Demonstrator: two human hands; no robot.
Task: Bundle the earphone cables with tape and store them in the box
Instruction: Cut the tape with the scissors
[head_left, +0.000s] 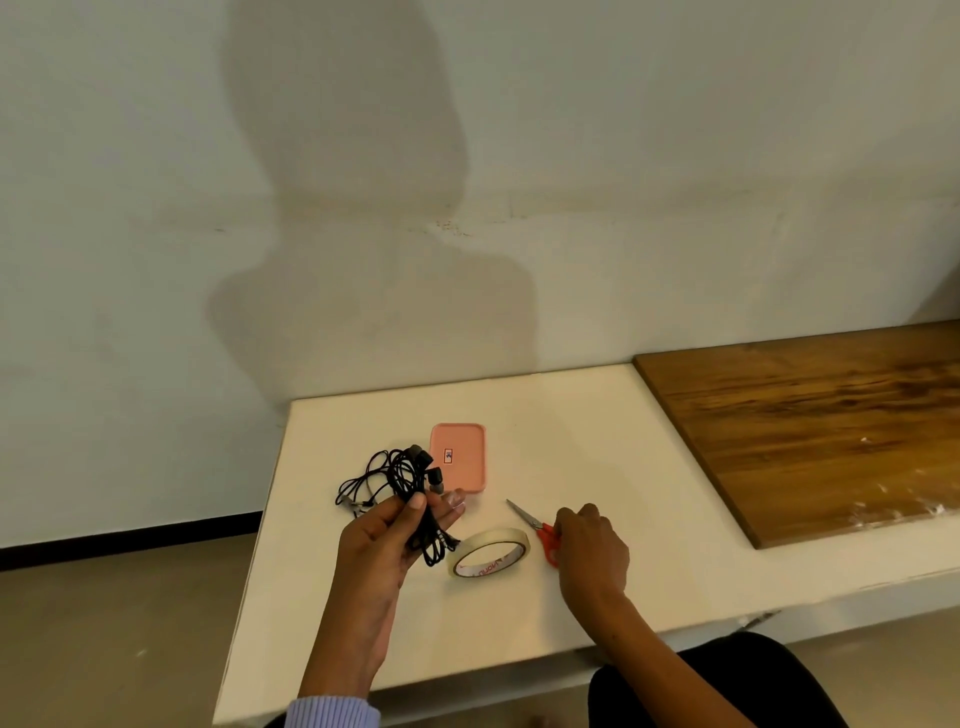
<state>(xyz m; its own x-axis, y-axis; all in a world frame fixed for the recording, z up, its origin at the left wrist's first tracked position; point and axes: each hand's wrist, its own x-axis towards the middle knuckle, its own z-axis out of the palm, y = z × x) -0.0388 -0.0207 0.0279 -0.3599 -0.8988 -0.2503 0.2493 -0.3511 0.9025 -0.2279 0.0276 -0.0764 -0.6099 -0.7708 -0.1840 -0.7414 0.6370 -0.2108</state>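
While the left grip (400, 525) held the coiled earphone cables (400, 478), the right grip (587, 540) closed on red scissors (540, 530) beside the tape roll (488, 553); taping probably came next.

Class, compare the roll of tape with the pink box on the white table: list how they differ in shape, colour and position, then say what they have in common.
The tape roll is a round open ring; the pink box is a flat rectangle with rounded corners. The tape roll is pale cream, the pink box salmon pink with a small label. The tape roll lies nearer the person, between both hands; the pink box sits farther back. Both rest flat on the white table, and neither is held.
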